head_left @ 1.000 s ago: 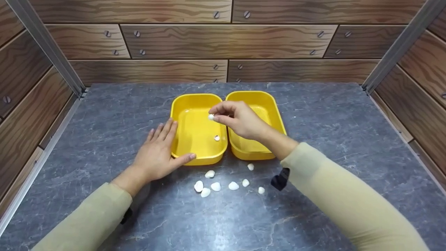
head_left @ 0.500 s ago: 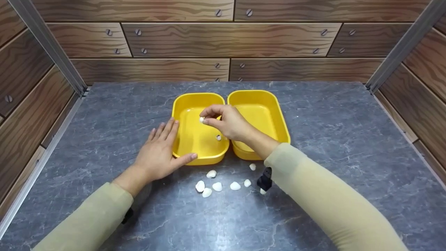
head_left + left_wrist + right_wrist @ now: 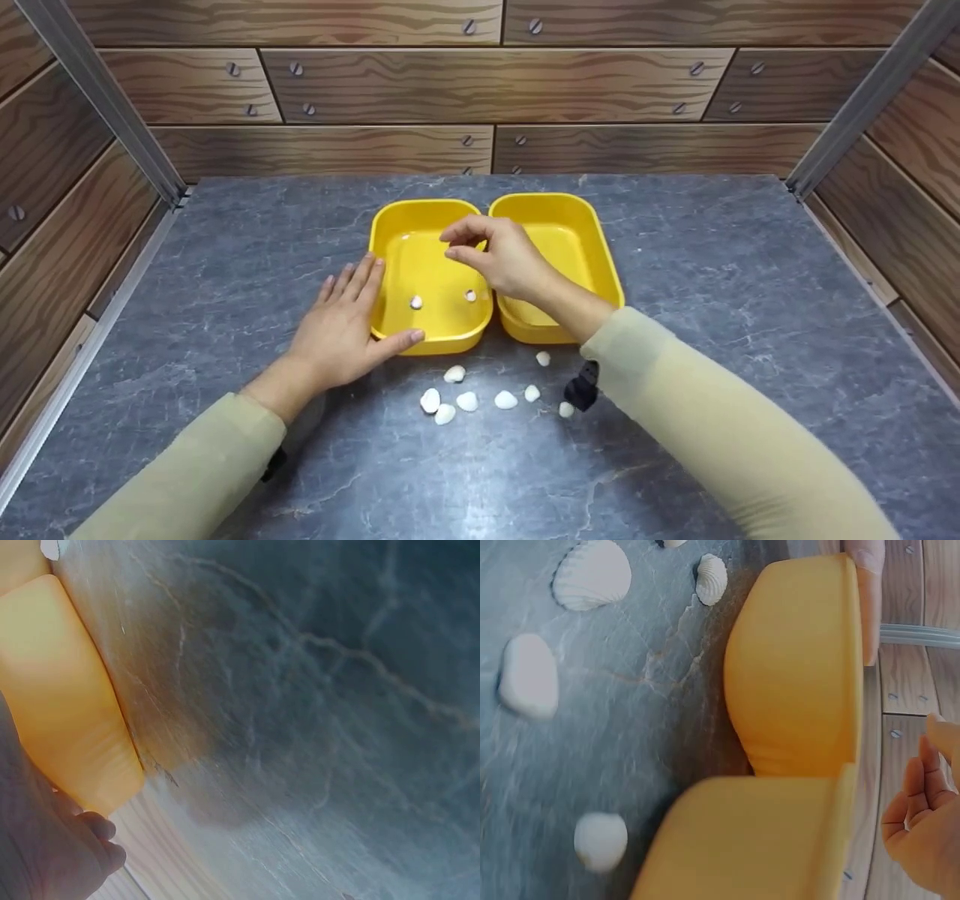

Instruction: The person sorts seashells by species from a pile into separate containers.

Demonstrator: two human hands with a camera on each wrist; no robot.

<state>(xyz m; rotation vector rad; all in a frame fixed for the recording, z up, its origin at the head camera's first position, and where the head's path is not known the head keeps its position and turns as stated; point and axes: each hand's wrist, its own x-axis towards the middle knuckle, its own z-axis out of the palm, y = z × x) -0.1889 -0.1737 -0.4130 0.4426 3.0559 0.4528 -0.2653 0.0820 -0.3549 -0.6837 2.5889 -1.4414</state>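
My left hand (image 3: 337, 334) lies with straight fingers against the left side of the left yellow bin (image 3: 431, 343), its thumb at the front rim. Over that bin's right part hovers my right hand (image 3: 502, 255), thumb and forefinger slightly apart with nothing between them. Two small seashells lie on the bin's floor: one shell (image 3: 416, 302) left of the middle, another shell (image 3: 470, 295) near the right wall. In the right wrist view, the loosely bent fingers of my right hand (image 3: 930, 817) show beyond the bin rims.
A second yellow bin (image 3: 600, 255) stands right beside the first, partly behind my right forearm. Several white seashells lie on the grey marbled table in front of the bins, among them a ribbed shell (image 3: 592, 575). Wood-patterned walls (image 3: 495, 86) enclose the table.
My right hand first moved left over the left bin with a small shell, then let go and drew back slightly right. That shell now lies in the bin. The left hand stayed put.
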